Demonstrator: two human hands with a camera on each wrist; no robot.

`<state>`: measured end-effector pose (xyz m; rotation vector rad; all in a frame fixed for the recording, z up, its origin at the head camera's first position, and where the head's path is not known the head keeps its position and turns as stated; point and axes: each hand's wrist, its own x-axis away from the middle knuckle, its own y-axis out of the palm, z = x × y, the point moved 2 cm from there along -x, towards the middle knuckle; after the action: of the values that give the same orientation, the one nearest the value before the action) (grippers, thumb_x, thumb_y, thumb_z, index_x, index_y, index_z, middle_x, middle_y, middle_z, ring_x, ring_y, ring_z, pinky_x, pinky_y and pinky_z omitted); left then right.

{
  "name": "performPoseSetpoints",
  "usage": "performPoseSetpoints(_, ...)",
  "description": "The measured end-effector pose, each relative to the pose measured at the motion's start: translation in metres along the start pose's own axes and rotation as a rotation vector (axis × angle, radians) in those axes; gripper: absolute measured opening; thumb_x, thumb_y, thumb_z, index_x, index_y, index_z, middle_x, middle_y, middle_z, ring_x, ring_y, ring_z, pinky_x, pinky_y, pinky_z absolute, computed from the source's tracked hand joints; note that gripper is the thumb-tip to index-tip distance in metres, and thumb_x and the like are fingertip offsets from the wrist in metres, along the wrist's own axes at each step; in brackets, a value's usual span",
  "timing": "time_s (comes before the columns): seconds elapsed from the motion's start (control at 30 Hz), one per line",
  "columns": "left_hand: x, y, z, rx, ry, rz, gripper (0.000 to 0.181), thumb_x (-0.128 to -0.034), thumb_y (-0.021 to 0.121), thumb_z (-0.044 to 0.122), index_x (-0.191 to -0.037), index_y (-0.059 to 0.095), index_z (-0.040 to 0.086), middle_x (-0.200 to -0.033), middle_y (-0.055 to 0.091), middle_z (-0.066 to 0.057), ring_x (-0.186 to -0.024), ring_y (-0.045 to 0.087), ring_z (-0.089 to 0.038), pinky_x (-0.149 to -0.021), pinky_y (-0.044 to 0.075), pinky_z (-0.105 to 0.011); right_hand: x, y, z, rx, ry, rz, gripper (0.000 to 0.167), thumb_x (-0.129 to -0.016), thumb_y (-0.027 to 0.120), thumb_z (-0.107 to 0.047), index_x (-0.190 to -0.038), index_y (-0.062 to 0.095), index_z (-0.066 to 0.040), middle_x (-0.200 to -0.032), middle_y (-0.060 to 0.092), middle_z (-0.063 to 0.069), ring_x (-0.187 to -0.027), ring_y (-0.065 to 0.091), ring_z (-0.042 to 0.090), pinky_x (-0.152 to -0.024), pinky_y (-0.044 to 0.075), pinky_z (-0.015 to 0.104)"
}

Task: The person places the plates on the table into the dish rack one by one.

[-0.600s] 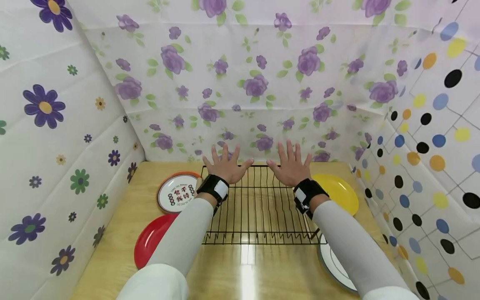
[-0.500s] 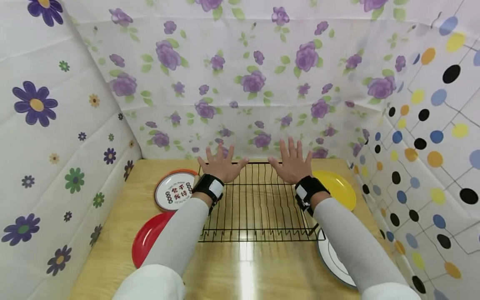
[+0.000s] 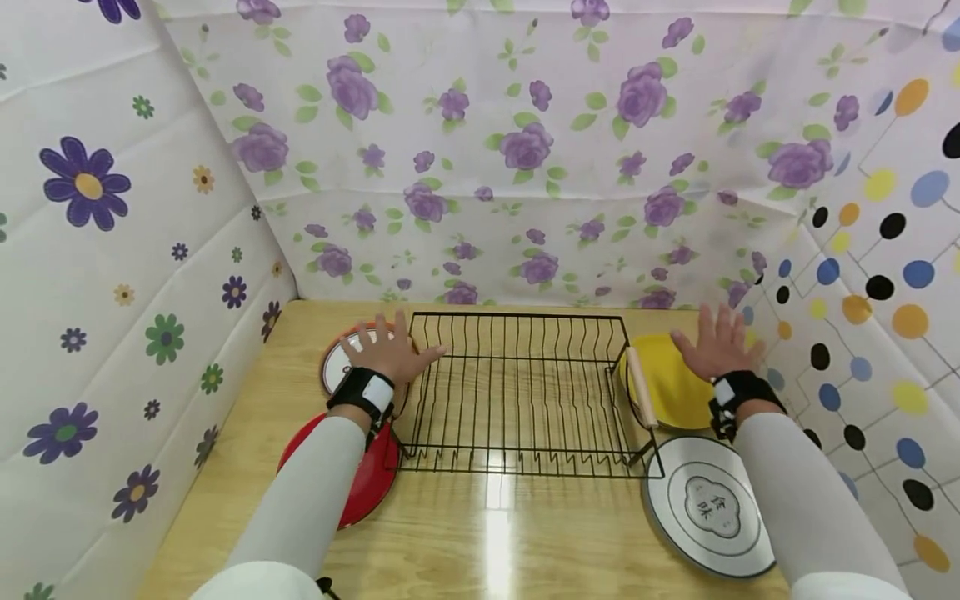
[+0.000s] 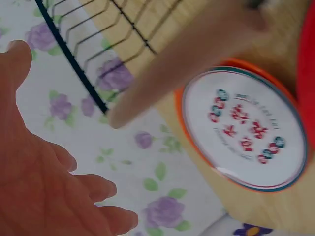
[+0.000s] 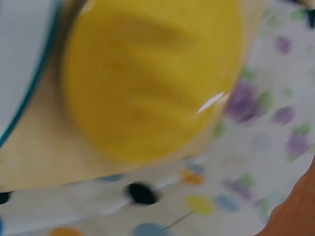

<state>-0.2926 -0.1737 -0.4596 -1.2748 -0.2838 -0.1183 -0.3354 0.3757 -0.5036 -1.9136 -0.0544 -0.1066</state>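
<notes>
My left hand [image 3: 388, 357], fingers spread, hovers over the left end of the black wire dish rack [image 3: 517, 360] and the white plate with red characters [image 4: 246, 128]. Nothing is in its grasp. In the left wrist view, the rack's wooden handle [image 4: 187, 64] lies between the hand and that plate. My right hand [image 3: 716, 343] is held out above the yellow plate [image 3: 667, 387], palm down with fingers spread, holding nothing. Only an edge of this hand shows in the right wrist view, where the yellow plate [image 5: 152, 83] is blurred.
A red plate [image 3: 371, 483] sits under my left forearm. At the front right lies a white plate with a dark rim and black characters [image 3: 675, 500]. The rack's right wooden handle [image 3: 641, 387] stands beside the yellow plate. Patterned cloth walls [image 3: 480, 233] enclose the wooden table [image 3: 442, 533].
Both hands have moved apart: the left one leftward toward the white plate, the right one rightward over the yellow plate. The rack between them is now largely uncovered.
</notes>
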Motion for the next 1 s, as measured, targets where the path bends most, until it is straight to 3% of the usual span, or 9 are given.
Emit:
performPoseSetpoints(0.13, 0.01, 0.009, -0.025, 0.016, -0.042, -0.039, 0.107, -0.0964, 0.042, 0.079, -0.169, -0.002, 0.014, -0.174, -0.002, -0.026, -0.158, -0.006, -0.056, -0.121, 0.0, -0.08, 0.007, 0.019, 0.031, -0.008, 0.012, -0.003, 0.11, -0.095, 0.024, -0.087, -0.167, -0.01, -0.01, -0.169, -0.017, 0.033, -0.151, -0.017, 0.063, -0.107, -0.013, 0.089)
performPoseSetpoints(0.3, 0.012, 0.026, -0.043, 0.052, -0.04, -0.058, 0.114, -0.0932, 0.04, 0.085, -0.169, 0.001, 0.008, -0.173, 0.005, -0.028, -0.158, -0.001, -0.056, -0.122, 0.007, -0.079, 0.013, 0.039, 0.042, -0.037, -0.004, -0.025, 0.11, -0.095, 0.027, -0.085, -0.167, -0.011, -0.011, -0.168, -0.019, 0.032, -0.15, -0.019, 0.063, -0.106, -0.015, 0.089)
performPoseSetpoints(0.47, 0.011, 0.045, -0.047, 0.097, 0.024, -0.072, 0.116, -0.0949, 0.049, 0.078, -0.167, 0.001, 0.0, -0.171, 0.01, -0.034, -0.157, 0.008, -0.057, -0.124, 0.019, -0.071, 0.013, 0.052, 0.036, -0.031, -0.007, -0.036, 0.111, -0.096, 0.028, -0.085, -0.167, -0.007, -0.008, -0.168, -0.015, 0.035, -0.15, -0.015, 0.065, -0.107, -0.01, 0.089)
performPoseSetpoints(0.6, 0.014, 0.052, -0.043, 0.225, 0.035, -0.087, 0.105, -0.1021, 0.06, 0.051, -0.165, -0.002, -0.006, -0.168, 0.018, -0.037, -0.156, 0.016, -0.057, -0.123, 0.027, -0.068, 0.01, 0.063, 0.033, 0.0, 0.002, -0.054, 0.114, -0.095, 0.027, -0.086, -0.166, -0.007, -0.005, -0.168, -0.012, 0.036, -0.151, -0.014, 0.064, -0.11, -0.009, 0.087)
performPoseSetpoints(0.67, 0.012, 0.055, -0.044, 0.292, 0.032, -0.079, 0.099, -0.1027, 0.063, 0.041, -0.164, 0.003, -0.009, -0.158, 0.037, -0.038, -0.144, 0.042, -0.054, -0.113, 0.043, -0.061, 0.008, 0.069, 0.031, -0.003, -0.002, -0.079, 0.116, -0.094, 0.029, -0.087, -0.166, -0.009, -0.005, -0.168, -0.015, 0.035, -0.151, -0.017, 0.063, -0.11, -0.01, 0.087)
performPoseSetpoints(0.73, 0.01, 0.058, -0.045, 0.348, 0.029, -0.075, 0.084, -0.1026, 0.064, 0.034, -0.16, 0.021, -0.01, -0.133, 0.058, -0.035, -0.113, 0.065, -0.045, -0.089, 0.054, -0.049, 0.008, 0.075, 0.031, -0.014, -0.013, -0.106, 0.117, -0.094, 0.031, -0.086, -0.166, -0.01, -0.004, -0.168, -0.016, 0.035, -0.151, -0.018, 0.063, -0.109, -0.011, 0.087)
performPoseSetpoints(0.83, 0.005, 0.063, -0.046, 0.415, 0.032, -0.094, 0.048, -0.1027, 0.064, 0.028, -0.132, 0.051, -0.008, -0.088, 0.06, -0.017, -0.067, 0.057, -0.024, -0.059, 0.044, -0.034, 0.011, 0.082, 0.03, -0.021, -0.027, -0.138, 0.118, -0.094, 0.035, -0.086, -0.166, -0.007, -0.002, -0.168, -0.014, 0.036, -0.151, -0.017, 0.063, -0.11, -0.01, 0.087)
performPoseSetpoints(0.9, 0.003, 0.064, -0.046, 0.452, 0.039, -0.113, 0.029, -0.1028, 0.063, 0.025, -0.109, 0.056, -0.003, -0.074, 0.051, -0.008, -0.057, 0.047, -0.018, -0.052, 0.038, -0.03, 0.013, 0.087, 0.029, -0.022, -0.034, -0.147, 0.118, -0.094, 0.037, -0.085, -0.166, -0.002, 0.0, -0.168, -0.01, 0.037, -0.152, -0.013, 0.063, -0.11, -0.008, 0.087)
performPoseSetpoints(1.0, 0.004, 0.065, -0.046, 0.497, 0.044, -0.132, 0.022, -0.1027, 0.062, 0.02, -0.101, 0.059, -0.002, -0.069, 0.053, -0.006, -0.054, 0.045, -0.016, -0.051, 0.037, -0.029, 0.015, 0.097, 0.028, -0.003, -0.052, -0.168, 0.117, -0.093, 0.035, -0.086, -0.166, 0.005, 0.0, -0.169, -0.004, 0.035, -0.153, -0.009, 0.062, -0.112, -0.005, 0.086)
